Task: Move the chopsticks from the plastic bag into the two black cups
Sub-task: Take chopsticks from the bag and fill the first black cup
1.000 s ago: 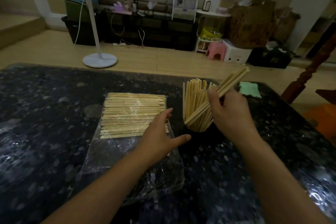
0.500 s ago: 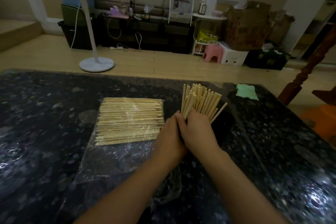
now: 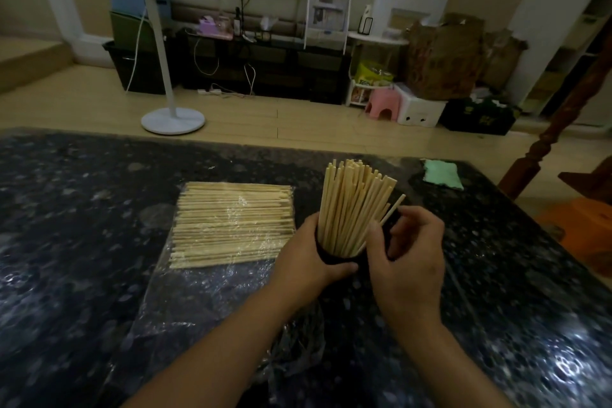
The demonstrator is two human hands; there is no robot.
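A black cup stands on the dark table, packed with several upright pale wooden chopsticks. My left hand grips the cup from its left side, thumb across the front. On the cup's right, my right hand has its thumb against the bundle and its fingers curled round one chopstick that leans out to the right. To the left lies the clear plastic bag with a flat stack of chopsticks inside it. A second cup is not plainly visible.
The table is dark speckled stone. A green cloth lies at its far right edge. A carved wooden post stands just beyond the right side. A white fan stand is on the floor behind.
My right hand lowered its slanted bunch of chopsticks into the cup, and they now stand upright. My left hand moved from the bag to grip the cup.
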